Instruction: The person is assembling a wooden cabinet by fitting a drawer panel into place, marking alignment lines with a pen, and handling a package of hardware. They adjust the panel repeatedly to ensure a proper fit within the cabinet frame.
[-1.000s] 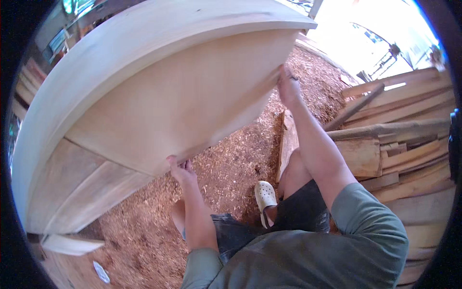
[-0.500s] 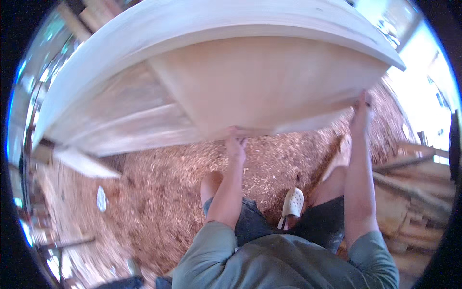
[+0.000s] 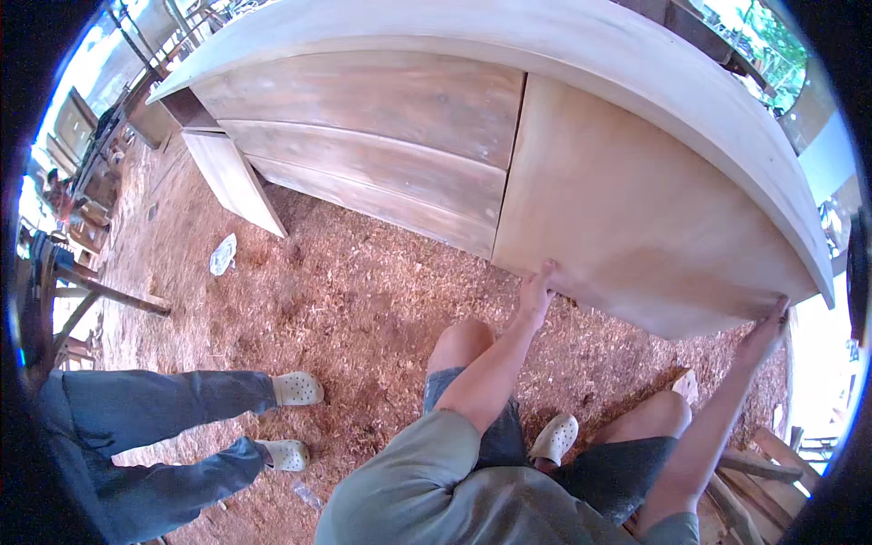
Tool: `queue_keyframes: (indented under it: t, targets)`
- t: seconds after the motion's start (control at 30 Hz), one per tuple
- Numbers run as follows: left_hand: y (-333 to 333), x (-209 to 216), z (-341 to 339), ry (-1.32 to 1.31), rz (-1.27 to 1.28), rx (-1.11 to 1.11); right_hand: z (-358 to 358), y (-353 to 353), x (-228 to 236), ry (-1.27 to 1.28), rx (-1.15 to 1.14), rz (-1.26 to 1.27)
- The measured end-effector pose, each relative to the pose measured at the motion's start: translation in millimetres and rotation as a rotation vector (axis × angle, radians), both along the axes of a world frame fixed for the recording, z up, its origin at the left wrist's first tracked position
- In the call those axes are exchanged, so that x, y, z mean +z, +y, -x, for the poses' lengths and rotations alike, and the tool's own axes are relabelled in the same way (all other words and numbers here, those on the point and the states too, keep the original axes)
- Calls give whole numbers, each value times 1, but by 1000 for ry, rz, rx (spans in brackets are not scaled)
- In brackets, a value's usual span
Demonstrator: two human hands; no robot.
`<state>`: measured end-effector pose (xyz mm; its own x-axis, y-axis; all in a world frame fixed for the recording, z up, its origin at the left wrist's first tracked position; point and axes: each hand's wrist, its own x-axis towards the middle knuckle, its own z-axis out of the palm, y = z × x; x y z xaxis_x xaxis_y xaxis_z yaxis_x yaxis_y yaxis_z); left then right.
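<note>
Fingers (image 3: pixel 549 269) partly curled; left hand (image 3: pixel 534 296) and right hand (image 3: pixel 761 340) touch pale wooden panel's (image 3: pixel 636 200) lower edge, below curved top (image 3: pixel 509 20). Fingertips partly hidden, can't tell grip. Top cut off above; co-worker's legs (image 3: pixel 173 404) cropped left.

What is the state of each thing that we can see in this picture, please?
Three drawer-like fronts: seemingly shut
Large plain panel: beside these fronts, narrow dark gap between
Left hand: grip closed on the panel's lower edge
Right hand: at the panel's lower right corner, grip unclear
Small left panel: standing out, apparently open
Floor: strewn with wood shavings
Pale clogs: worn
</note>
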<state>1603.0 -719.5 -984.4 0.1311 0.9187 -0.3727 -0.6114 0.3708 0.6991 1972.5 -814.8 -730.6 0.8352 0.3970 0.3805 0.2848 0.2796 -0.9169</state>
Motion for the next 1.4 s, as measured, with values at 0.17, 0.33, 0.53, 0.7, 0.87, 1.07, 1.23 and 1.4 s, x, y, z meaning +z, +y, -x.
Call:
queue_keyframes:
  t: [0.17,0.33,0.53,0.7,0.87,1.07,1.23,1.4]
  targets:
    - [9,-19,0,22,82,11,52,12,-32,340,-110,-7]
    - [3,-5,7,79,91,-119,5,-8,-82,415,-4,-27]
    - [2,-13,3,-9,121,-14,39,-5,-7,119,-55,-107]
    - [6,-20,9,21,67,-94,-4,-1,28,29,3,-138]
    - [5,-7,14,13,103,-74,11,3,2,33,-56,-66]
    - [4,-5,10,66,100,-74,17,-2,-78,352,-130,114]
    - [6,-9,6,22,37,29,27,2,-93,434,-66,46]
    - [2,3,2,108,103,14,24,-13,-65,205,75,-49]
